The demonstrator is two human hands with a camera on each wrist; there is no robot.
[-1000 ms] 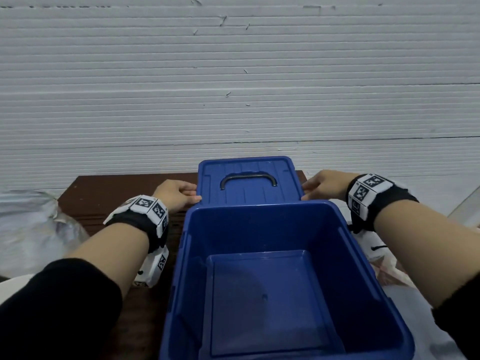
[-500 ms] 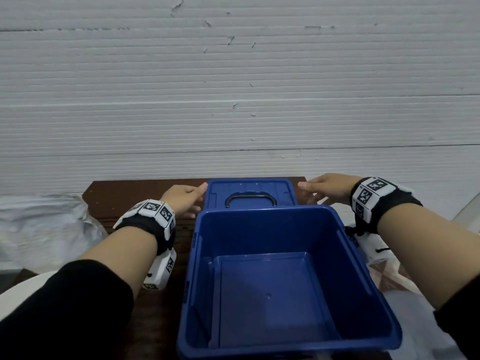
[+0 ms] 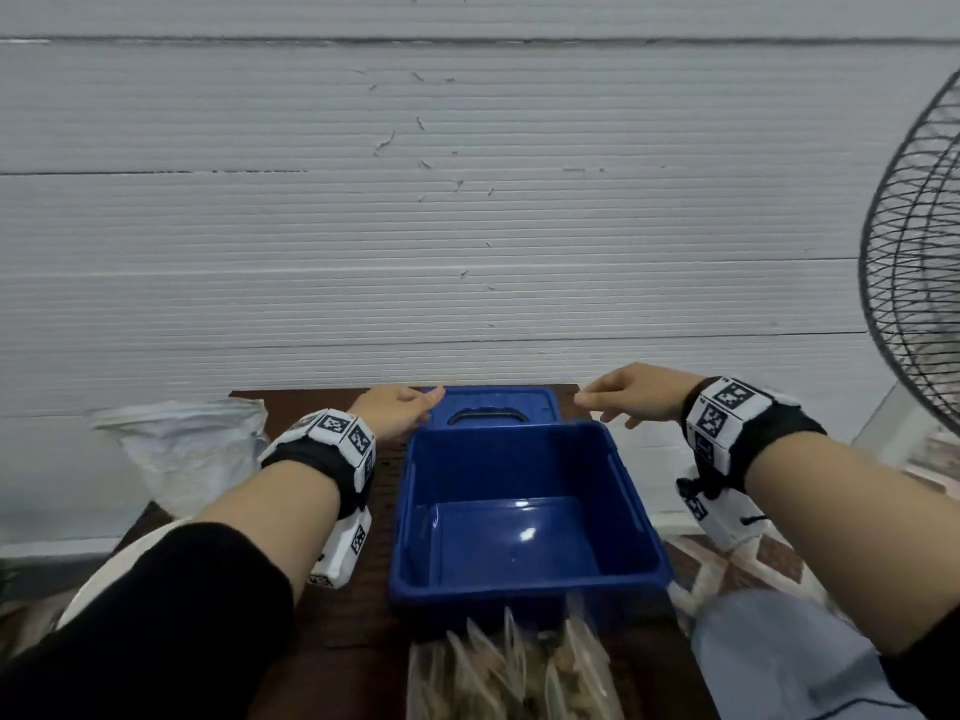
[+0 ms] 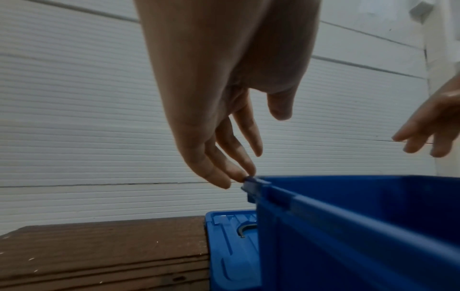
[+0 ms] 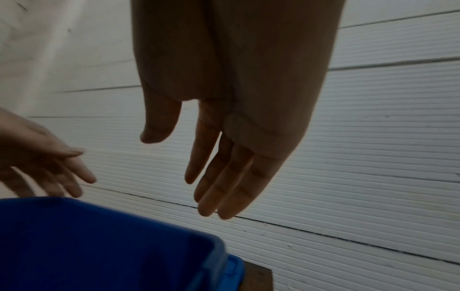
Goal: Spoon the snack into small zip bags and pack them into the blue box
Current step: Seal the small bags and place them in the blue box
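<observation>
On your far left a crumpled white plastic bag (image 3: 182, 449) slumps at the end of the brown table (image 3: 358, 641), soft and well clear of your work. Your left hand (image 3: 396, 410) hovers with relaxed, straight fingers, holding nothing; its fingertips (image 4: 240, 175) look to be just touching the far left corner of the blue box (image 3: 524, 517). The box sits open and empty in the middle of the table, hard, smooth plastic that probably weighs little and will slide if nudged, so steady it by its rolled rim. Its lid (image 3: 493, 407) lies flat on the table just behind it, handle up. In front of the box, nearest you, the filled zip bags (image 3: 511, 667) stand bunched together; judge them light, limp and slick, with brittle snack inside, so pinch each near the sealed top rather than squeezing the middle. Your right hand (image 3: 631, 394) hangs open above the far right corner, apart from the box. A standing fan (image 3: 919, 262) sits off to your right; nothing blocks the box's mouth.
</observation>
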